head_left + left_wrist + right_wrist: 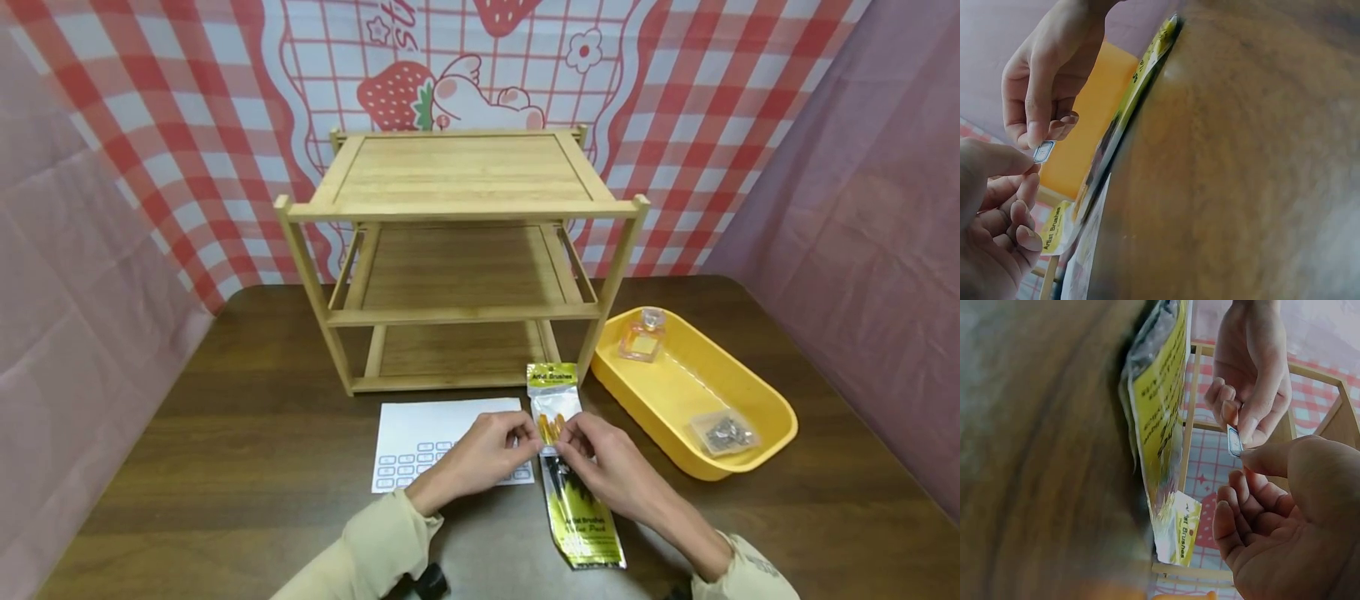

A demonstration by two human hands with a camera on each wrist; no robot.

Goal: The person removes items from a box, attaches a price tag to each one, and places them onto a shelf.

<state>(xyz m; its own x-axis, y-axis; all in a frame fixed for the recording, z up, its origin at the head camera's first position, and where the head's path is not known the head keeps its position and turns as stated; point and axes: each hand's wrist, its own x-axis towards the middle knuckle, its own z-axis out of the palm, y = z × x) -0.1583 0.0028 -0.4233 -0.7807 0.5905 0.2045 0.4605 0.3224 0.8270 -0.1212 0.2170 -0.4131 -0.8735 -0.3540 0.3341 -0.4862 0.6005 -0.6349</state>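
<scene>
Between both hands is a small white label with a blue border [1044, 151], its ends pinched by thumb and fingers from either side. My left hand [489, 450] holds one end and my right hand [611, 467] the other. Just below them lies a pack of artist brushes [585, 525], in a clear and yellow-green sleeve with its header card pointing to the shelf. Partly under my left hand's outline is a white sheet of labels [427, 421], with rows of the same blue-bordered labels on its near part.
Behind the sheet stands a three-tier wooden shelf [465, 208]. To the right, a yellow basin [690, 383] holds a perfume bottle [642, 335] and a clear box of small metal pieces [724, 433]. Checked cloth [720, 125] hangs at the back.
</scene>
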